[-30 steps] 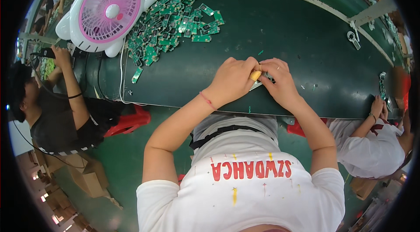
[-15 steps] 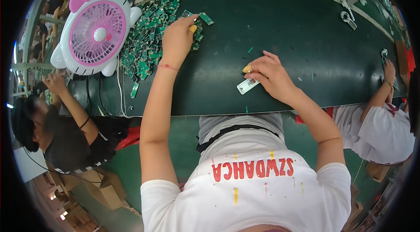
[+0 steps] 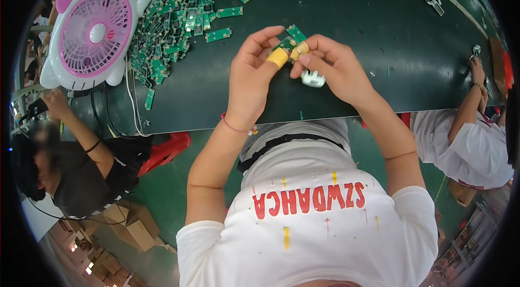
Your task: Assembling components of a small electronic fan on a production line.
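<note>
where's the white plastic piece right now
In the head view, the white plastic piece is right of centre, in the right hand over the dark green table, with the left hand to its left.

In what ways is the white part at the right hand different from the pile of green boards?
The white part is pale, while the pile of green boards is mostly green. The white part is a single piece; the pile has many boards heaped together. The white part is held in the right hand, whereas the pile lies beside the fan, untouched. Both are at the same dark table.
</note>
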`<control>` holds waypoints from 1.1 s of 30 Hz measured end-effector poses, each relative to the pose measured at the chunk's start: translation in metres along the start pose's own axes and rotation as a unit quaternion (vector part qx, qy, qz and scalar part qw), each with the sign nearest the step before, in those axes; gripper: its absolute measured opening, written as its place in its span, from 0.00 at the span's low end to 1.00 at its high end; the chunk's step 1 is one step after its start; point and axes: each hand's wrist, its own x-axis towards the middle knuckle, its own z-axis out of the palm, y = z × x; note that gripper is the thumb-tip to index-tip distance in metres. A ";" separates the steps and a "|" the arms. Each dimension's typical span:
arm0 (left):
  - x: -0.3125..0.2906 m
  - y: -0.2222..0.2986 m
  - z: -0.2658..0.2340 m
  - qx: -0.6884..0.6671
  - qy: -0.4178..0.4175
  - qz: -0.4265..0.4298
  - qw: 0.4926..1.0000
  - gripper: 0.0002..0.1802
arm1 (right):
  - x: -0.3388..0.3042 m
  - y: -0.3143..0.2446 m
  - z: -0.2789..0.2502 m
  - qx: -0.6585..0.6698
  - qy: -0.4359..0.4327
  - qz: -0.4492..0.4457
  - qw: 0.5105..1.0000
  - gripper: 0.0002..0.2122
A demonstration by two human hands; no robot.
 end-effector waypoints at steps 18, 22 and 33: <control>-0.017 0.013 0.013 0.421 -0.008 0.324 0.847 0.24 | -0.012 -0.017 0.017 -0.006 0.047 -0.068 0.997 0.05; -0.014 0.011 0.008 0.461 -0.015 0.412 0.786 0.28 | -0.014 -0.019 0.019 0.029 0.042 -0.060 0.997 0.05; -0.012 0.009 0.006 0.464 -0.037 0.430 0.773 0.30 | -0.016 -0.022 0.020 0.050 0.043 -0.049 0.997 0.04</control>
